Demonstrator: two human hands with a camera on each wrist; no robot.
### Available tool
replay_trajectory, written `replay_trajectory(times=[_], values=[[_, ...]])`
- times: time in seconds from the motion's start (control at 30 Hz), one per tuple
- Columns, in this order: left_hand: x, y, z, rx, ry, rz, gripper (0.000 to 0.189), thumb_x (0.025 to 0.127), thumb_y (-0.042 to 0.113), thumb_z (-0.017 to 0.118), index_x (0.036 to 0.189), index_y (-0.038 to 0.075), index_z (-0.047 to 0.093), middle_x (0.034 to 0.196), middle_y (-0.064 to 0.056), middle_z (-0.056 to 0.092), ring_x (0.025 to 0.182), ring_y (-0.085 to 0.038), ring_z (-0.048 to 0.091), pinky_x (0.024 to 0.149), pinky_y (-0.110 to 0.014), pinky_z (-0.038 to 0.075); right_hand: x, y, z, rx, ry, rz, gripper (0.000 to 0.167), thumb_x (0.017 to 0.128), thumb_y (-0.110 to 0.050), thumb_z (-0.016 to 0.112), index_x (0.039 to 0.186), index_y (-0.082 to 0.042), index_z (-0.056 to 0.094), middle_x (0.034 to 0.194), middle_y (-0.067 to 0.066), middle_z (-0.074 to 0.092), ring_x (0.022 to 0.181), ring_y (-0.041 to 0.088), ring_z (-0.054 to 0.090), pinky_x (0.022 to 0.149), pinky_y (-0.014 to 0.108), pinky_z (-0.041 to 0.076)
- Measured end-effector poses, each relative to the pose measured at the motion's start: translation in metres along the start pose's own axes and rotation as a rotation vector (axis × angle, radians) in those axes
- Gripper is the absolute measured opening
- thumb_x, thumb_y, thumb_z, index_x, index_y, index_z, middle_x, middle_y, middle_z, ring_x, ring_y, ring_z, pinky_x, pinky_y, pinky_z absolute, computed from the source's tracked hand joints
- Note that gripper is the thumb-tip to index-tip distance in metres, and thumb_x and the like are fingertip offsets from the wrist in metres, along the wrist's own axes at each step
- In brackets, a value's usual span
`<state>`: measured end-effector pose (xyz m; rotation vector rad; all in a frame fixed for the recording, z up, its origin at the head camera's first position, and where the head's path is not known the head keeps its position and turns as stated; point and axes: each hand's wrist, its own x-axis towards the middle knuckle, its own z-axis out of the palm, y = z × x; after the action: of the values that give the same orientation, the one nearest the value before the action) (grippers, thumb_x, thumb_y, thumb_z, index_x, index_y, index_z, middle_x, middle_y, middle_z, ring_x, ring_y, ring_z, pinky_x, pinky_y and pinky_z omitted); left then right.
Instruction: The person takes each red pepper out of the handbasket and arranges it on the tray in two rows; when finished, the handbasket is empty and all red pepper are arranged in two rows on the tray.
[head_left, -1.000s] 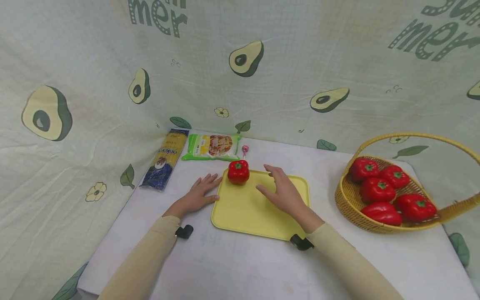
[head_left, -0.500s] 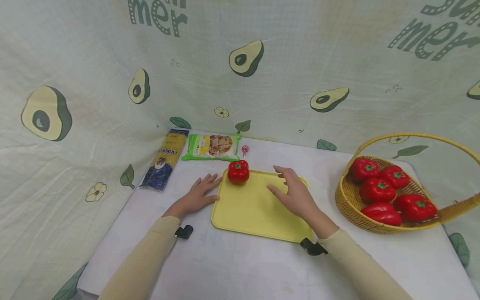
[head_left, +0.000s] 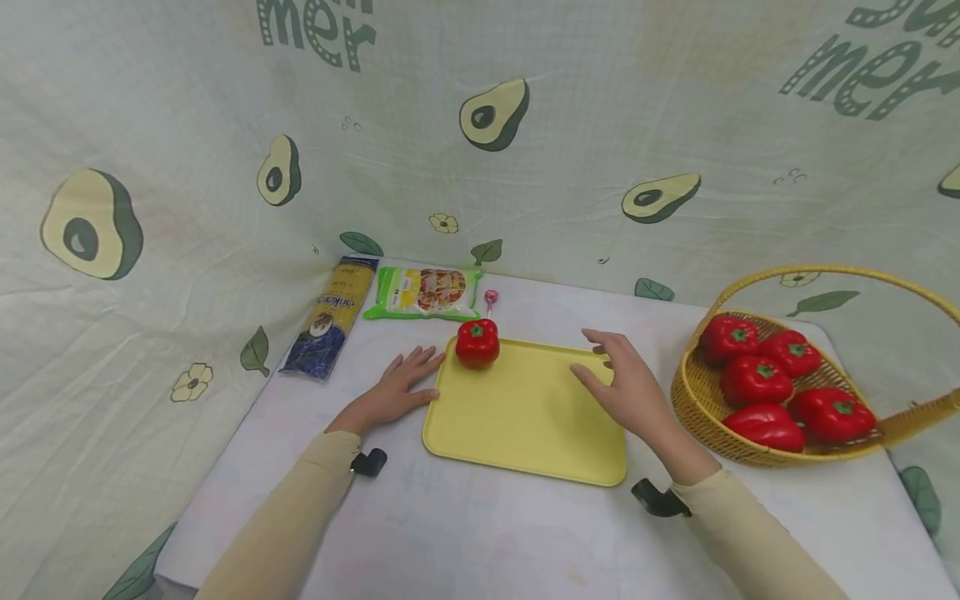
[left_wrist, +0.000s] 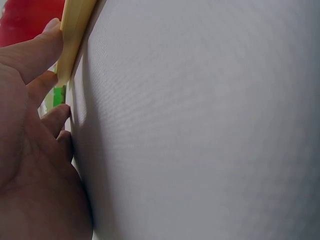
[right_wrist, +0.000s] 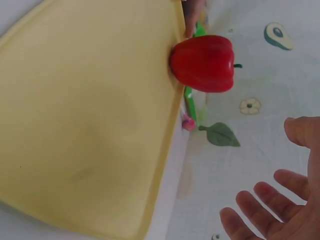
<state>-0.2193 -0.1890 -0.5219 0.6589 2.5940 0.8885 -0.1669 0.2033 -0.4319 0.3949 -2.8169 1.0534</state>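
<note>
On the yellow tray (head_left: pixel 525 421), at its back left corner, stands one red bell pepper (head_left: pixel 477 344), stem up. My left hand (head_left: pixel 395 390) lies spread on the white table, its thumb and fingertips right at the tray's left edge. In the left wrist view the thumb (left_wrist: pixel 37 52) overlaps the tray's side wall (left_wrist: pixel 75 35). Over the tray's right edge hovers my right hand (head_left: pixel 632 390), fingers relaxed and parted from the thumb, holding nothing. The right wrist view has the pepper (right_wrist: pixel 204 63) well away from these fingers (right_wrist: pixel 267 202).
A wicker basket (head_left: pixel 692 417) with a tall handle stands at the right, with several red bell peppers (head_left: pixel 755 380) in it. Behind the tray lie a blue and gold packet (head_left: pixel 326 321), a green and white food packet (head_left: pixel 427 294) and a lollipop (head_left: pixel 491 297). Patterned cloth hangs behind the table.
My right hand has moved right across the tray, from near its middle to its right edge, toward the basket. The left hand and the pepper on the tray have stayed put.
</note>
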Motion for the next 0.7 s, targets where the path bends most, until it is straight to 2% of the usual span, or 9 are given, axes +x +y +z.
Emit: replay_trajectory(times=[0.43,0.7], values=[[0.001,0.002,-0.002,0.017,-0.010,-0.007,0.072,0.103,0.044,0.058,0.163,0.021,0.025,0.171,-0.005,0.012,0.157,-0.027,-0.001,0.125,-0.051,-0.006,-0.020,0.023,-0.033,-0.049,0.009,0.055,0.058,0.099,-0.029,0.068,0.148,-0.004,0.047,0.142,0.021,0.050,0.120,0.039,0.056,0.099,0.061,0.050],[0.000,0.002,-0.002,0.020,-0.013,-0.015,0.073,0.102,0.043,0.059,0.163,0.021,0.025,0.171,-0.005,0.012,0.157,-0.028,-0.002,0.125,-0.052,-0.006,-0.032,0.033,-0.058,-0.154,0.027,0.115,0.060,0.099,-0.033,0.068,0.148,-0.005,0.049,0.139,0.023,0.051,0.119,0.043,0.055,0.092,0.065,0.052]])
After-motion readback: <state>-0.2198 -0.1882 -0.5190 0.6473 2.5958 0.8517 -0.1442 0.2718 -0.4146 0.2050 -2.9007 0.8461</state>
